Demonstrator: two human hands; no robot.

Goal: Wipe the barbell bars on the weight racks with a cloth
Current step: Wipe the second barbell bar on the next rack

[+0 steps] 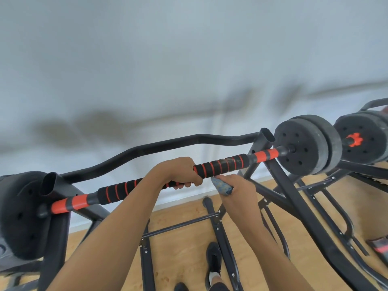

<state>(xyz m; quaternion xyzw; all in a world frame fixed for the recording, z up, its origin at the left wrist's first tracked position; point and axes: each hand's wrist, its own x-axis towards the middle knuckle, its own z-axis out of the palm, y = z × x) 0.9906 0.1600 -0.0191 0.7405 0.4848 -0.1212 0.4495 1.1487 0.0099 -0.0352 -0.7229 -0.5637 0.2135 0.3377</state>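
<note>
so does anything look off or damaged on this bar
One thing: the foam grip on the barbell bar has a scuffed, greyish patch just above the cloth held in the right hand. Nothing else looks askew.

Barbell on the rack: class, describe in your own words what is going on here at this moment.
A person stands at a weight rack with a barbell resting across it, plates on both ends. The left hand grips the bar's black-and-orange foam sleeve near the middle. The right hand holds a bunched blue cloth just under the bar, right beside the left hand, its tip at the foam's underside.
</note>
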